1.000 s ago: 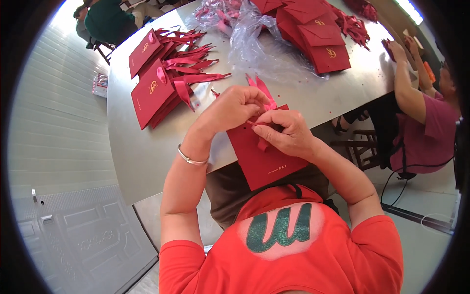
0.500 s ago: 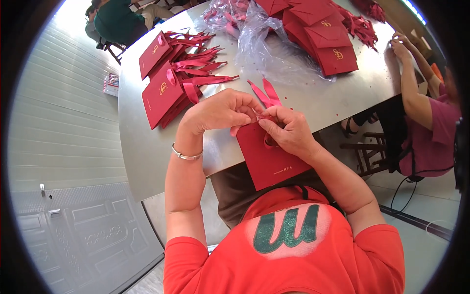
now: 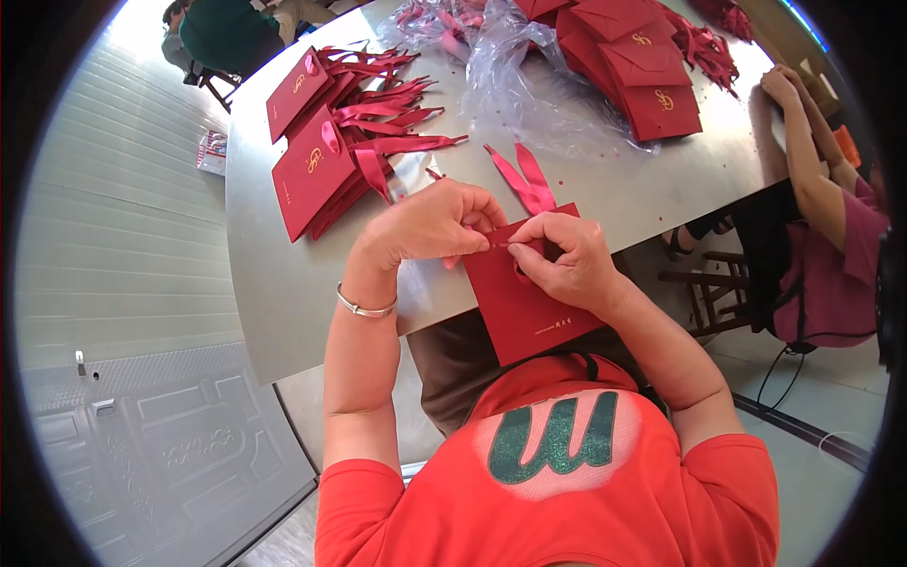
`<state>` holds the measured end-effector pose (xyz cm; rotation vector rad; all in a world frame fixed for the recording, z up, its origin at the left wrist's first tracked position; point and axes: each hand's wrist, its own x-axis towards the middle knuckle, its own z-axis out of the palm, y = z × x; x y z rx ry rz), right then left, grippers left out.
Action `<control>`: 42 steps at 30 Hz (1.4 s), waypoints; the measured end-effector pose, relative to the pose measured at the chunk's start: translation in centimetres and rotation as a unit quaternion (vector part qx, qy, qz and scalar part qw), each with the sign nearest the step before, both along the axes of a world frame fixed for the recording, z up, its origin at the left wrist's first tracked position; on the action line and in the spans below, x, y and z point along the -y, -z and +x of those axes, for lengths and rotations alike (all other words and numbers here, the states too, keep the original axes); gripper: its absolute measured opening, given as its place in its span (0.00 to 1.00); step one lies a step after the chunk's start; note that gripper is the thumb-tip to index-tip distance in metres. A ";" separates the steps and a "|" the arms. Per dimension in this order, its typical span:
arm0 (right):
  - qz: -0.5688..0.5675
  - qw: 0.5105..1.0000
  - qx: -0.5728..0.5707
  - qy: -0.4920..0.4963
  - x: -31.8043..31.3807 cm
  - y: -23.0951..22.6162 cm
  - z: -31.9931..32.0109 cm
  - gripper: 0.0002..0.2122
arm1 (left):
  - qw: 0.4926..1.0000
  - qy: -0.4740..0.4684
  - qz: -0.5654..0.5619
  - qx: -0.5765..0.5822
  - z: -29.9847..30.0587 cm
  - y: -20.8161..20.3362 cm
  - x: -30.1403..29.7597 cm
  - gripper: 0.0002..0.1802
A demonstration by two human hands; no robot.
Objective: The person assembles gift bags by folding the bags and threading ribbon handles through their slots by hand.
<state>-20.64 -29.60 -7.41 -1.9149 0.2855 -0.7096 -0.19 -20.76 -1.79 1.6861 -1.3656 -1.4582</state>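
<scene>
Across the frame from left to right, the grey floor and a patterned panel fill the lower left, then comes the metal table, its near edge running down toward the person's lap. At upper left on it sits a stack of red envelopes with ribbons fanned out to the right.

Near the middle, the left hand, a bangle on its wrist, has closed in over the top edge of a red envelope, fingers curled and pinching the ribbon there. A second ago this hand sat a little further up the table; the envelope now hangs more over the table edge, toward the person's chest. The right hand meets it at the same spot, thumb and fingers nipped tight on the ribbon at the flap, so both hands are narrow and holding. Two pink ribbon tails stick up behind them. My guess is the bow is being drawn snug.

Further right lie crumpled clear plastic and another pile of red envelopes. At the far right a second person in pink leans on the table corner, arm raised.
</scene>
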 end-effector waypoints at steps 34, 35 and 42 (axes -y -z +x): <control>-0.257 0.965 -0.037 0.031 -1.4 -1.6 1.2 0.03 | 1.000 -0.024 0.003 -0.018 0.4 0.4 -0.5 0.11; -0.323 0.941 -0.095 0.035 -1.8 -1.9 1.2 0.03 | 1.000 -0.021 0.003 -0.009 0.4 0.5 -0.5 0.09; -0.462 0.848 -0.258 0.030 -4.4 -5.0 3.4 0.04 | 0.999 -0.035 0.016 -0.010 0.0 0.0 -0.6 0.07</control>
